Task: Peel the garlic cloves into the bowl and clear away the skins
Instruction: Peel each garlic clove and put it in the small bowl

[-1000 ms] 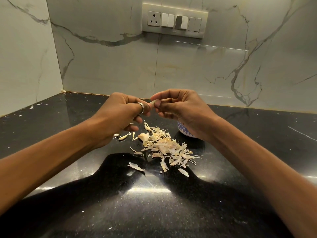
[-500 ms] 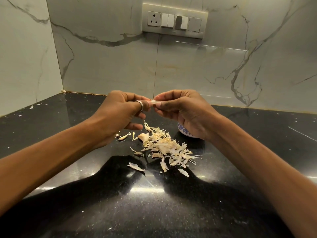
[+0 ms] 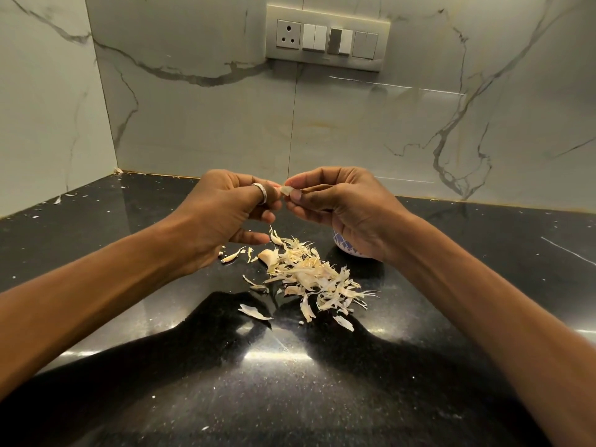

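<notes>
**Both hands working a clove above the countertop.** Both bare forearms reach in from the near edge and converge. The left hand (image 3: 232,211) is knuckles-up with curled fingers and a metal ring (image 3: 262,192) on one of them. Its thumb and fingertips pinch the left end of a small garlic clove (image 3: 286,190). The right hand (image 3: 348,208) pinches the other end between thumb and forefinger, its other fingers folded beneath. The clove is thus held in the air between the two hands, over the far end of the pile of skins (image 3: 309,275).

The skins are pale, papery, curled slivers, with a few stray flakes lying nearer. A plump unpeeled clove (image 3: 267,255) rests at the pile's far-left edge. A small white bowl (image 3: 346,248) with a blue lattice pattern stands just right of the pile, mostly hidden behind the right hand. The countertop (image 3: 483,253) is glossy, speckled black stone. The wall tiles (image 3: 354,124) are pale with grey veins and carry a switch plate (image 3: 327,37).
</notes>
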Action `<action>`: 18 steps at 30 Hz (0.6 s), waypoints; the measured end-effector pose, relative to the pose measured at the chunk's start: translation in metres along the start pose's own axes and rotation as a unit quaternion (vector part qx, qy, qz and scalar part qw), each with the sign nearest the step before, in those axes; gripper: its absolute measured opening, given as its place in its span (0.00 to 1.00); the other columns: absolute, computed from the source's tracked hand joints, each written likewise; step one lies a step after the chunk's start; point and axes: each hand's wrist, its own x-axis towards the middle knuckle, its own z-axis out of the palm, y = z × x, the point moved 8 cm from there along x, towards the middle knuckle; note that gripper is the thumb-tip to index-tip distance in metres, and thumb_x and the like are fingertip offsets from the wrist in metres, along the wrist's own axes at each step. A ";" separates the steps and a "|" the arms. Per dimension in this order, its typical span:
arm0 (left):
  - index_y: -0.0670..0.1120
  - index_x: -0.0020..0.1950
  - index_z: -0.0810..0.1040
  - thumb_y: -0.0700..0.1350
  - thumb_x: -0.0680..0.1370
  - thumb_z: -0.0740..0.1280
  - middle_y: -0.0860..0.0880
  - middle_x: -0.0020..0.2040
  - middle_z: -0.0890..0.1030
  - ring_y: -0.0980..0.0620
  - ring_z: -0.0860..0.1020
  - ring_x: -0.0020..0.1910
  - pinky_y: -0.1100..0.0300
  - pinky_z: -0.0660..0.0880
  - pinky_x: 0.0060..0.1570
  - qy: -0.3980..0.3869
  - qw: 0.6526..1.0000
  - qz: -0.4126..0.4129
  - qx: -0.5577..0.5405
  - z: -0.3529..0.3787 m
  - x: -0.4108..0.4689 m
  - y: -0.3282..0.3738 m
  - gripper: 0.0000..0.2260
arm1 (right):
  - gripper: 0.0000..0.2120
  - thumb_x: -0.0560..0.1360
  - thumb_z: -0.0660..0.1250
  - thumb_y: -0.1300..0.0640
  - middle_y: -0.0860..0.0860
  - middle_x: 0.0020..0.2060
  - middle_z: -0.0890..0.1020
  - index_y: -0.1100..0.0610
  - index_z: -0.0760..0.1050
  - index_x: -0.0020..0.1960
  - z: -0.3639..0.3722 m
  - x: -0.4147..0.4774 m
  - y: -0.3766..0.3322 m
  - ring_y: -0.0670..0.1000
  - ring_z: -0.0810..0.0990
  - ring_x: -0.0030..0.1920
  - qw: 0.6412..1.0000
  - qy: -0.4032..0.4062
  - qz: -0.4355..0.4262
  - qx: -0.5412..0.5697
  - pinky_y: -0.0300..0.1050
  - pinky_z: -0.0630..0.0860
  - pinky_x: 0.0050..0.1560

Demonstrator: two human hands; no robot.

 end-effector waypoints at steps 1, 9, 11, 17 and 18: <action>0.40 0.52 0.83 0.41 0.80 0.68 0.48 0.40 0.82 0.58 0.79 0.34 0.62 0.77 0.26 -0.001 1.000 0.000 -0.002 0.000 0.000 0.000 0.06 | 0.07 0.75 0.68 0.74 0.57 0.41 0.86 0.65 0.82 0.48 0.000 0.000 0.000 0.50 0.85 0.41 1.000 0.000 0.000 0.001 0.38 0.83 0.44; 0.40 0.51 0.84 0.40 0.80 0.68 0.49 0.38 0.83 0.57 0.79 0.34 0.59 0.79 0.26 -0.004 1.000 0.004 0.005 -0.001 0.000 0.001 0.06 | 0.07 0.75 0.68 0.74 0.58 0.42 0.86 0.66 0.81 0.49 -0.001 0.000 -0.001 0.50 0.84 0.42 1.000 0.007 -0.007 -0.016 0.38 0.83 0.44; 0.40 0.50 0.84 0.40 0.80 0.68 0.48 0.39 0.83 0.58 0.79 0.34 0.60 0.78 0.26 -0.006 1.000 0.005 0.010 -0.001 0.000 0.001 0.06 | 0.07 0.75 0.68 0.74 0.59 0.44 0.85 0.66 0.82 0.49 -0.001 0.000 0.000 0.51 0.84 0.43 1.000 0.010 -0.008 -0.024 0.39 0.83 0.45; 0.40 0.49 0.83 0.40 0.81 0.67 0.46 0.40 0.81 0.58 0.79 0.33 0.61 0.78 0.25 0.000 1.000 0.003 0.024 -0.001 0.000 0.000 0.06 | 0.08 0.75 0.68 0.74 0.59 0.43 0.85 0.65 0.82 0.48 -0.001 0.000 0.002 0.53 0.84 0.44 0.998 0.010 -0.013 -0.054 0.44 0.84 0.51; 0.40 0.49 0.82 0.41 0.81 0.67 0.46 0.40 0.81 0.58 0.79 0.32 0.62 0.78 0.26 0.000 1.000 0.000 0.024 -0.001 0.000 -0.001 0.06 | 0.08 0.75 0.68 0.74 0.59 0.43 0.85 0.65 0.82 0.48 0.000 0.000 0.002 0.53 0.84 0.45 0.998 0.009 -0.014 -0.058 0.44 0.84 0.52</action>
